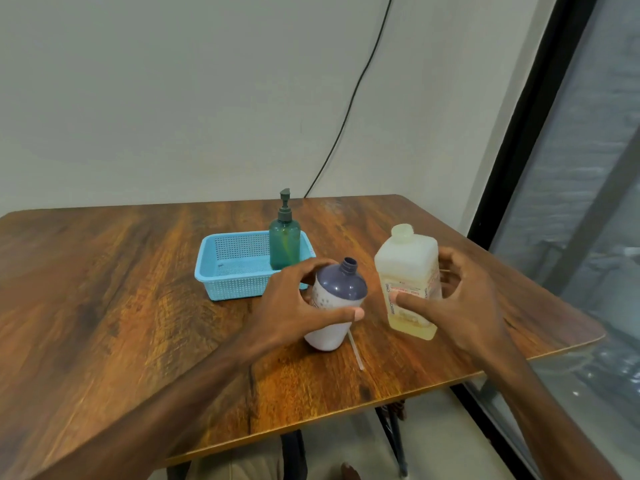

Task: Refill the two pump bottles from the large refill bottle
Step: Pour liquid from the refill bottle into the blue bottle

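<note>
The left hand (291, 306) grips the uncapped purple-shouldered white plastic bottle (341, 289); the right hand (464, 303) seemingly clasps the pale-yellow translucent refill bottle (405, 268), upright just right of it.

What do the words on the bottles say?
On the large refill bottle: red print, too blurred to read.
On the purple-and-white bottle: small marks, too blurred to read.
On the green pump bottle: no writing shows.
</note>
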Motion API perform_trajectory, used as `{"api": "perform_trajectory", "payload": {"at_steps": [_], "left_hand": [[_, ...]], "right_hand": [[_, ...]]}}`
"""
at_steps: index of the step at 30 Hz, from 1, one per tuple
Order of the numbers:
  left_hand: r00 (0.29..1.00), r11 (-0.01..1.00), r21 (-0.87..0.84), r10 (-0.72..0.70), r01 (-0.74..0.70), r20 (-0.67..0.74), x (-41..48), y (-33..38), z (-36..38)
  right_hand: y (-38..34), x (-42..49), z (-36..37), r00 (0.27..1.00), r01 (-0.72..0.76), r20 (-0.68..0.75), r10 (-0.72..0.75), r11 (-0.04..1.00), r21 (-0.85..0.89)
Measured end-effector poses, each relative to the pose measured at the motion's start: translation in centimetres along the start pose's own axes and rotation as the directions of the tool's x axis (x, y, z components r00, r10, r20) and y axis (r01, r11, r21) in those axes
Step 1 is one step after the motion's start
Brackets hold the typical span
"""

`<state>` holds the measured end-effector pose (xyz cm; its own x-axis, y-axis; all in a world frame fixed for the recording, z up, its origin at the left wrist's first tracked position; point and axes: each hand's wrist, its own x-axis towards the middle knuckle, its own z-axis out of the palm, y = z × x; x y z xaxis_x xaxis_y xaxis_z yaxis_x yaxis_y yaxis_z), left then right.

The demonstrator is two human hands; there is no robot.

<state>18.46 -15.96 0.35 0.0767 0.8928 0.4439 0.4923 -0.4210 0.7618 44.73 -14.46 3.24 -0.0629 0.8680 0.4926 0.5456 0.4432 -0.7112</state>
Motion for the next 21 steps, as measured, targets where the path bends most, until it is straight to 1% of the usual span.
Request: {"api": "perform_trajectory", "payload": {"at_steps": [4, 8, 11, 14, 18, 21], "left_hand": [[0.998, 0.998, 0.033, 0.055, -0.054, -0.004, 0.1, 0.0, 0.1], [0.997, 0.997, 0.01, 0.074, -0.074, -0.013, 0.4, -0.4, 0.1], [0.998, 0.998, -0.016, 0.066, -0.067, -0.015, 0.5, -1.1, 0.2], [0.996, 0.996, -0.026, 0.083, -0.083, -0.013, 0.4, -1.3, 0.1], [0.993, 0.993, -0.011, 0.119, -0.119, 0.005, 0.5, -1.0, 0.0], [0.989, 0.989, 0.01, 0.148, -0.149, 0.015, 0.6, -0.8, -0.1]], "right_hand": [[0.3, -0.4, 0.2, 0.998, 0.059, 0.033, -0.057, 0.996, -0.062], [-0.1, -0.3, 0.3, 0.989, 0.148, 0.05, -0.142, 0.981, -0.122], [-0.1, -0.2, 0.1, 0.987, 0.157, 0.054, -0.15, 0.975, -0.159], [0.3, -0.1, -0.1, 0.985, 0.169, 0.065, -0.158, 0.956, -0.238], [1.0, 0.1, -0.1, 0.983, 0.183, 0.056, -0.175, 0.957, -0.225], [0.8, 0.3, -0.1, 0.988, 0.154, 0.023, -0.152, 0.975, -0.162]]}}
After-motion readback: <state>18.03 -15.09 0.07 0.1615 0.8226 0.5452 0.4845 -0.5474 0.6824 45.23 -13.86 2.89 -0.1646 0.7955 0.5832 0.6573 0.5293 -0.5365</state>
